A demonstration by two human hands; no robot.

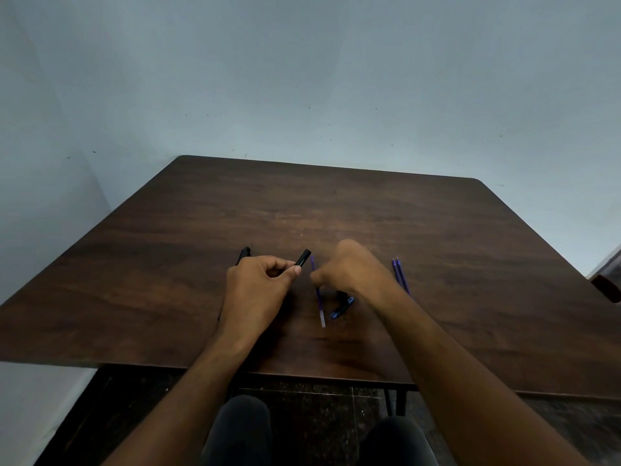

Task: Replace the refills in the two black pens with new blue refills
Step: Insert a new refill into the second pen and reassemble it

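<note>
My left hand [258, 285] grips a black pen barrel [303, 257], whose open end sticks out past my thumb toward the right. A second black pen [243, 254] lies on the table [437, 250] just beyond that hand, partly hidden by it. My right hand [349, 269] is curled, fingers down, and pinches a blue refill [318, 294] that runs from near the barrel's end toward me. A short black and blue pen part [342, 309] lies under my right wrist. Two blue refills [400, 274] lie side by side to the right of my right hand.
The dark wooden table stands against a pale wall. A dark object [606, 287] juts in at the right edge. My knees [319, 435] show below the table's near edge.
</note>
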